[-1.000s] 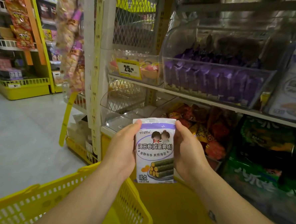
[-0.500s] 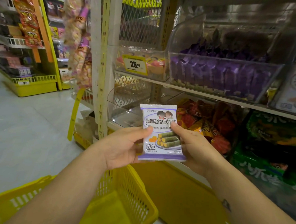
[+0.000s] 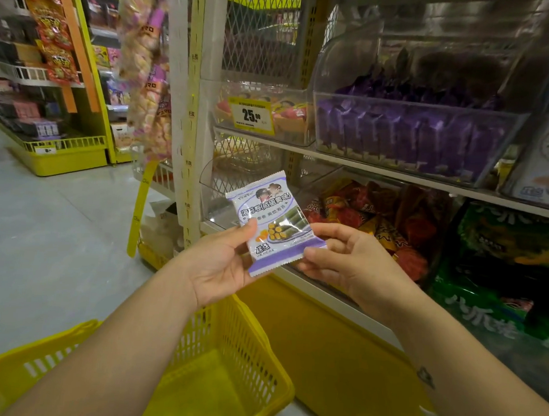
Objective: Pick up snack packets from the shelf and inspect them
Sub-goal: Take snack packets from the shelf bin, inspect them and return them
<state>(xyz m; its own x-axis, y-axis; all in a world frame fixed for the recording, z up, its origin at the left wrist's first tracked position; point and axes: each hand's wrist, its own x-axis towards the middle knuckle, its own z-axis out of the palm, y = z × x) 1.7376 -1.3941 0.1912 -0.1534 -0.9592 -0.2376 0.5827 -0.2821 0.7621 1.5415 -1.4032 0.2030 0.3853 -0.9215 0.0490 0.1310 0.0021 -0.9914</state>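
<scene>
A white and purple snack packet (image 3: 274, 222) with seaweed rolls printed on it is held up in front of the shelf (image 3: 381, 169), tilted with its top to the left. My left hand (image 3: 223, 259) pinches its lower left edge with the thumb on the front. My right hand (image 3: 347, 260) pinches its lower right corner between thumb and fingers.
A yellow shopping basket (image 3: 252, 344) hangs below my left forearm. Clear bins hold purple packets (image 3: 409, 132), red and orange packets (image 3: 378, 220) and green bags (image 3: 505, 254). A yellow price tag (image 3: 251, 116) reads 25. Grey aisle floor (image 3: 39, 241) lies to the left.
The packet has tilted from upright to leaning left and moved a little away from me. My right hand slid down from its side to its lower right corner.
</scene>
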